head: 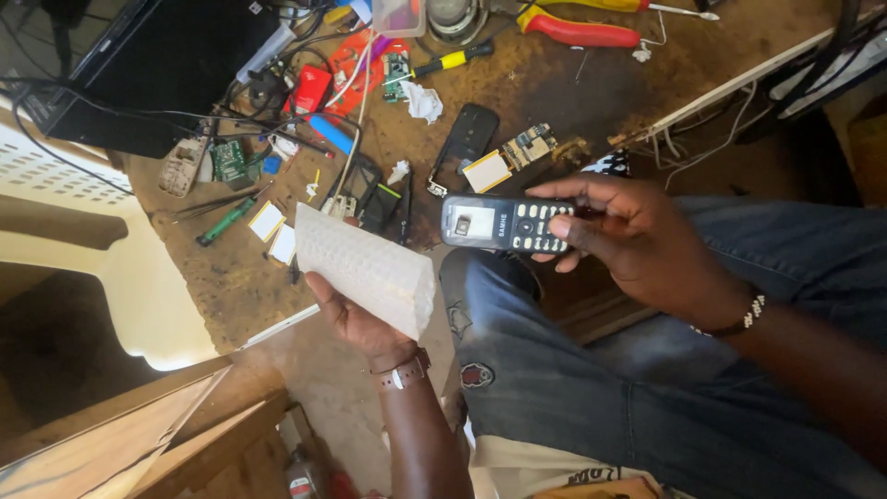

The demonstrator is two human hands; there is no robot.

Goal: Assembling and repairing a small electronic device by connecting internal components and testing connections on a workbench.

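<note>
My right hand [637, 242] grips a small dark keypad phone [504, 224] held sideways over my knee, thumb resting on its keys. My left hand [356, 319] holds a white translucent sheet of moulded plastic with rows of small bumps [365, 268], lifted in front of the table edge. Both hands are above my lap, in blue jeans [591, 370].
The brown worktable [231, 277] carries an open phone shell [465, 139], a circuit board [527, 146], green [224, 222] and yellow-handled [453, 59] screwdrivers, red-handled pliers [577, 32], a black device [148, 65], cables and small parts. A white plastic chair [139, 286] stands at left.
</note>
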